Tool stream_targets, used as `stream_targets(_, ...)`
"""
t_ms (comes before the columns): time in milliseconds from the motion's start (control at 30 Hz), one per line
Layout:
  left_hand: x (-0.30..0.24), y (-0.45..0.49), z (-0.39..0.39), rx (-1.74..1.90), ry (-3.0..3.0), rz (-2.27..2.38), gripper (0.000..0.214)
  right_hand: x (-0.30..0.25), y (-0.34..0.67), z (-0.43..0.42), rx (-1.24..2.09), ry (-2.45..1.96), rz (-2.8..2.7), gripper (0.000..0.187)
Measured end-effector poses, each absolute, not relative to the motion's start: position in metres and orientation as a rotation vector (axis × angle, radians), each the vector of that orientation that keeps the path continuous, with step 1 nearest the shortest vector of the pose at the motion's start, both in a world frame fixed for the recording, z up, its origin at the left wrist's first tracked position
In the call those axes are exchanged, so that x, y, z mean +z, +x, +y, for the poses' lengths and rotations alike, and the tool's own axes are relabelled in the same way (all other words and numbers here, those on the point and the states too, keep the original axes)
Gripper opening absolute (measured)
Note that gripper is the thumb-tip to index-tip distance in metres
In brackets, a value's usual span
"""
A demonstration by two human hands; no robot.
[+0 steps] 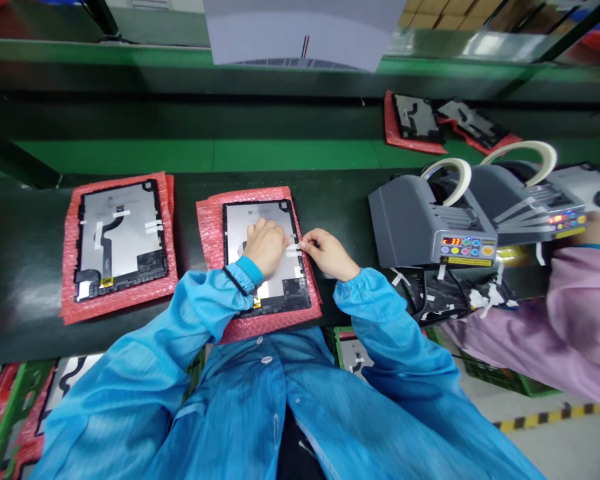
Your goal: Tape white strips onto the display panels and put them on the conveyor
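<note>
A tablet display panel (270,297) with a silver back and black frame lies before me on red bubble wrap (211,227). My left hand (266,247) rests over its middle, fingers curled in towards the right edge; whatever is between the fingertips is hidden. At that right edge my right hand (329,253) is closed, thumb and forefinger pinching what looks like a small strip of white tape. Other short white tape pieces (299,272) are stuck along the edge just below. Part of the panel's dark ribbon cable is covered by my left hand.
Another display panel (123,230) lies on red bubble wrap to the left. To the right stand two grey tape dispensers (433,223), where a co-worker's hand (597,230) reaches in. More wrapped panels (417,120) lie at the back right. Green crates (510,380) sit below the bench.
</note>
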State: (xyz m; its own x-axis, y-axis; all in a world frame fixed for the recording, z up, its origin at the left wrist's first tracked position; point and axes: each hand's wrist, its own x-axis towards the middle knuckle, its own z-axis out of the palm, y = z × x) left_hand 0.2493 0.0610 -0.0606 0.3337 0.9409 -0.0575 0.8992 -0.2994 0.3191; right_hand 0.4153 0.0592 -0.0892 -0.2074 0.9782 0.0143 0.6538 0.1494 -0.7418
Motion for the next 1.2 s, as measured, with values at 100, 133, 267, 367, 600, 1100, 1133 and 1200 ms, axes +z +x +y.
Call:
stream_targets(100,-0.059,0.250,0.060,0.196,2.294,1.643,0.027,-0.091,0.414,0.060,0.856,-1.567,-1.905,0.010)
stream_targets(133,-0.059,0.250,0.060,0.195,2.292,1.640,0.026,-0.092,0.414,0.060,0.870,-1.578,-1.888,0.010)
stream_targets(267,-0.056,0.246,0.059,0.245,2.285,1.634,0.019,-0.093,0.415,0.051,0.779,-1.641,-1.773,0.011)
stream_targets(367,-0.055,0.243,0.059,0.332,2.263,1.597,0.014,-0.091,0.413,0.034,0.517,-1.574,-1.790,0.015)
stream_targets(600,-0.053,0.240,0.056,0.264,2.306,1.532,0.014,-0.097,0.399,0.008,0.657,-1.510,-1.825,0.039)
stream_targets(1100,-0.089,0.142,0.016,0.709,1.625,2.163,0.021,-0.094,0.383,0.030,0.710,-1.646,-1.787,0.035)
stream_targets(1133,-0.091,0.144,0.017,0.731,1.626,2.147,0.020,-0.095,0.382,0.029,0.687,-1.618,-1.789,0.036)
stream_targets(1200,-0.093,0.143,0.018,0.769,1.602,2.113,0.019,-0.096,0.378,0.027,0.600,-1.583,-1.818,0.036)
